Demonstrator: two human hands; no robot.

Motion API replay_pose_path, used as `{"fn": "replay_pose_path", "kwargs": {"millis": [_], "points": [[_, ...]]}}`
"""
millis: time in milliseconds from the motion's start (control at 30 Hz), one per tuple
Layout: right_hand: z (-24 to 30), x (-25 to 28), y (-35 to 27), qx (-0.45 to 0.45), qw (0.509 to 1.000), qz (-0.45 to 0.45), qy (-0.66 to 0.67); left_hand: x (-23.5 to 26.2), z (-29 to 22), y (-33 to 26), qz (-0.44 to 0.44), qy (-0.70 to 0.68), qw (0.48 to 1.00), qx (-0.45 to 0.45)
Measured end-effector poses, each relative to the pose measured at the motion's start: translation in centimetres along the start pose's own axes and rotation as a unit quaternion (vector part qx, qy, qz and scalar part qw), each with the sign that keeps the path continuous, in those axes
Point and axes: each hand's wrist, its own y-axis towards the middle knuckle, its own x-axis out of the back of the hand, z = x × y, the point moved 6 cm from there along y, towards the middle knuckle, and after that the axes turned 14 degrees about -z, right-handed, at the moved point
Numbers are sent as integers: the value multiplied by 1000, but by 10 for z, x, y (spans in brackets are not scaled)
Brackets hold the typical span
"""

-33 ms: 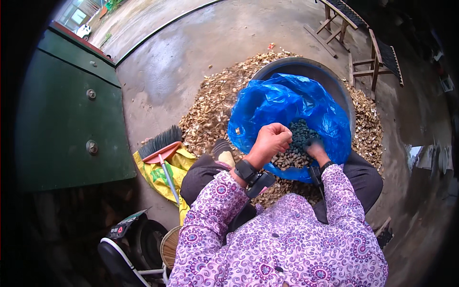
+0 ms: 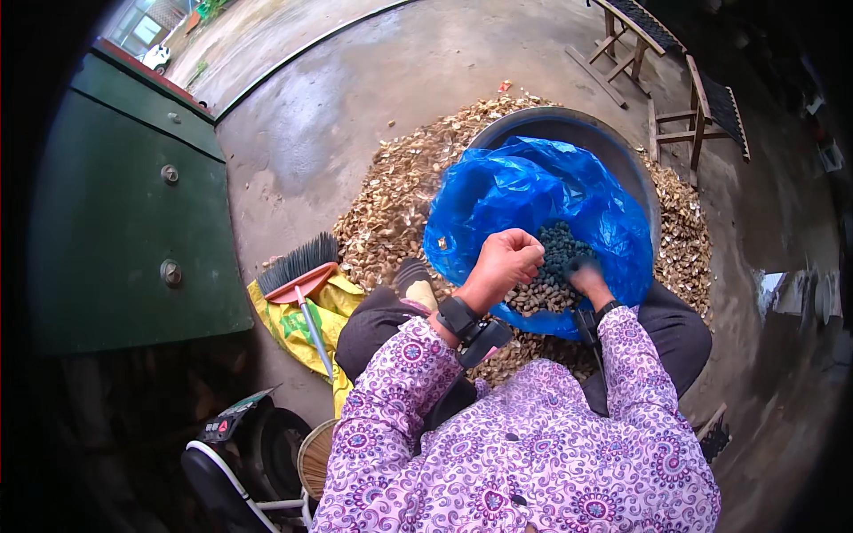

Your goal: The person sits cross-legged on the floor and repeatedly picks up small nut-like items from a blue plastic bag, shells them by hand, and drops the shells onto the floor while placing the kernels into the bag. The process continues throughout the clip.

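My left hand [image 2: 509,266] is raised over the near edge of a blue plastic bag [image 2: 524,191], thumb and fingers pinched together. Whatever may be between them is hidden. My right hand [image 2: 587,277] reaches down into the bag, at the small brown nut-like pieces [image 2: 544,295] lying there; motion smears its fingers. Farther in, more of these pieces look dark blue-green under the bag's tint. The bag lies spread in a wide grey basin [image 2: 644,169] between my legs. A black device [image 2: 462,322] is strapped to my left wrist.
Light brown shell pieces [image 2: 391,191] are heaped around the basin. To the left lie a broom [image 2: 305,275] and a yellow sack [image 2: 333,306], near a green metal cabinet [image 2: 133,222]. Wooden-legged stools [image 2: 697,120] stand far right. A round woven item [image 2: 317,457] is at lower left.
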Motion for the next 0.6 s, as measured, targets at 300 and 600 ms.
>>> {"fn": "replay_pose_path", "kwargs": {"millis": [300, 600], "points": [[127, 114, -19, -67, 868, 179, 459, -6, 18, 6, -7, 149, 984, -94], [133, 131, -28, -93, 825, 160, 533, -12, 11, -5, 52, -25, 998, 25]]}}
